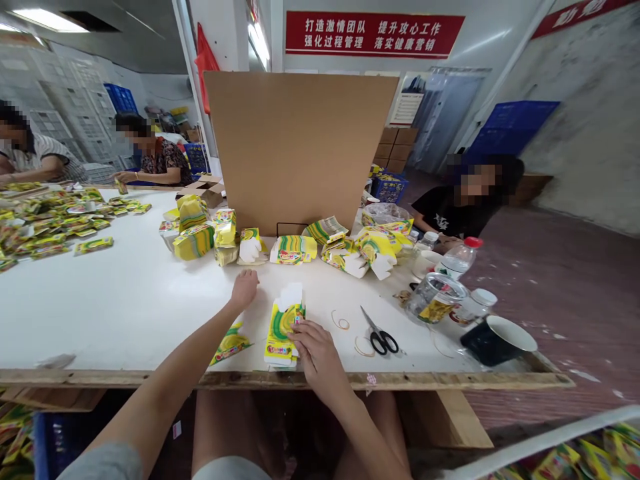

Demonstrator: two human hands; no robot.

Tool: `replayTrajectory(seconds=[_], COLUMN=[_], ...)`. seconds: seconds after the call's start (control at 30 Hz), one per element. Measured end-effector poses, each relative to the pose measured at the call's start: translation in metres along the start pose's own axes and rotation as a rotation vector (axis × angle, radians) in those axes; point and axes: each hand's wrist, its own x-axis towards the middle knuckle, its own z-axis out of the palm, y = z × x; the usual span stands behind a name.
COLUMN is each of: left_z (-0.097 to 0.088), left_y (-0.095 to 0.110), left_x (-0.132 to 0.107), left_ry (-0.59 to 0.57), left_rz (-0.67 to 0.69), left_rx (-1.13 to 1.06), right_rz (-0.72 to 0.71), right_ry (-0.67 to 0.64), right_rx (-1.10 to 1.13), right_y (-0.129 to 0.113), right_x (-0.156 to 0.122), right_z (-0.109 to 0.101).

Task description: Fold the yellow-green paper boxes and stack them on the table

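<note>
My right hand (316, 352) grips the right edge of a yellow-and-green flattened carton (281, 331), which has white flaps at its far end and seems to lie on others like it. Left of that, another yellow-green carton (233, 341) lies on the table, partly hidden behind my left forearm. Farther forward, my left hand (245, 289) is closed, its fingertips curled out of sight; whatever they hold, if anything, does not show. Just beyond it stands a carton (251, 247) with its white inside showing.
More cartons (294, 249) line the large cardboard sheet (300, 147). Black-handled scissors (381, 337), rubber bands (341, 321), a plastic jar (436, 298), bottles and a dark cup (495, 341) sit rightward. Filled packs (55, 220) cover the far left. Several people sit around the table.
</note>
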Motion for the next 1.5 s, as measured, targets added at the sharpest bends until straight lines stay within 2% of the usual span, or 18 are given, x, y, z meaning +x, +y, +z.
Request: replayTrajectory(seconds=[0.2,0.3,0.37,0.53,0.63,0.7,0.9,1.0,1.17,1.5], left_z=[0.023,0.026,0.023,0.003,-0.005,-0.006,-0.005,-0.004,-0.001,0.001], left_y=[0.0,0.004,0.008,0.023,0.036,0.042,0.042,0.043,0.046,0.047], left_x=[-0.01,-0.015,-0.025,-0.082,-0.117,-0.13,-0.129,-0.128,-0.13,-0.127], left_ry=[-0.066,-0.115,-0.103,0.033,0.01,-0.014,-0.022,-0.023,0.005,0.052], left_rz=[0.039,0.09,0.116,0.19,0.324,0.372,0.353,0.345,0.305,0.276], left_rx=[0.001,-0.05,-0.096,-0.23,-0.297,-0.328,-0.369,-0.373,-0.36,-0.323], right_rz=[0.005,0.006,0.001,-0.001,0.005,0.011,0.009,0.005,0.008,-0.085], right_ry=[0.008,0.008,0.005,-0.001,-0.007,-0.007,-0.003,-0.049,-0.126,-0.168], right_rx=[0.03,0.036,0.032,-0.019,-0.07,-0.108,-0.229,-0.3,-0.419,-0.607], right_y=[0.01,0.009,0.008,0.008,0.011,0.011,-0.009,-0.017,-0.015,-0.019], right_x=[0.004,0.007,0.007,0.007,0.009,0.01,0.008,0.007,0.012,0.017], right_z=[0.0,0.0,-0.002,-0.009,-0.014,-0.017,-0.023,-0.023,-0.014,-0.003])
